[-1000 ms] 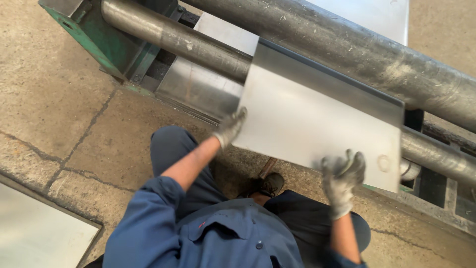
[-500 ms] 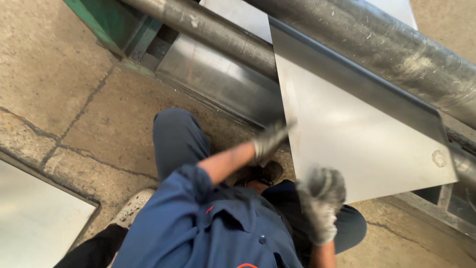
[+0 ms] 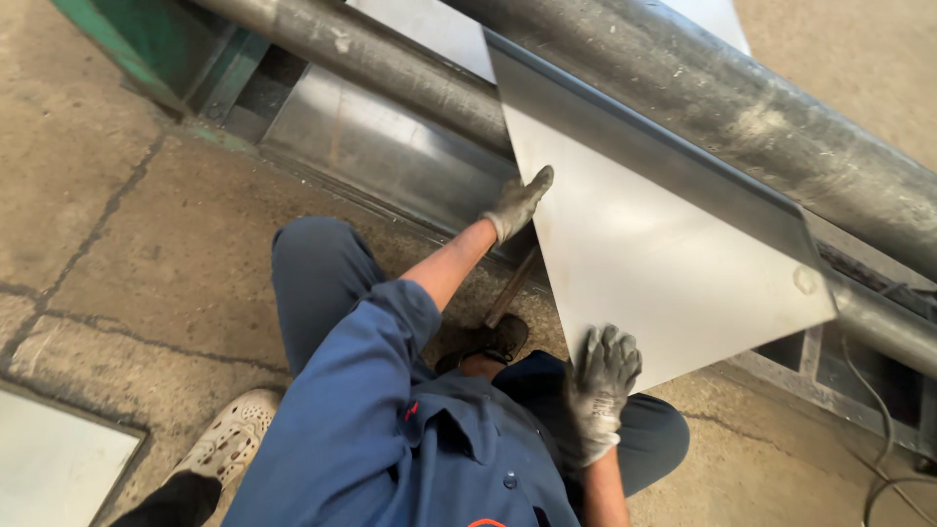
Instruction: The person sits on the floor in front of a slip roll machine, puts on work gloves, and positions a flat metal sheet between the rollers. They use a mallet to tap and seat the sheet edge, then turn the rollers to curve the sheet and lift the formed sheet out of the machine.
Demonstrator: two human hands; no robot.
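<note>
Head view, left to right: grey-gloved left hand (image 3: pixel 517 202) presses open-fingered on the left edge of the flat, pale grey sheet-metal panel (image 3: pixel 654 254) leaning against the long steel roller (image 3: pixel 742 98); right hand (image 3: pixel 603 376) curls over its near corner — likely stiff, slick, sharp-edged; hold by the edges

Worn grey knit gloves on left hand (image 3: pixel 518 203) and right hand (image 3: pixel 602 376), blue button-up work shirt (image 3: pixel 390 429) with rolled sleeves, dark blue trousers (image 3: pixel 312 273), beige perforated shoe (image 3: pixel 229 436).

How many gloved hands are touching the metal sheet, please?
2: the left hand on the metal sheet at its left edge, the right hand at its lower corner.
</note>
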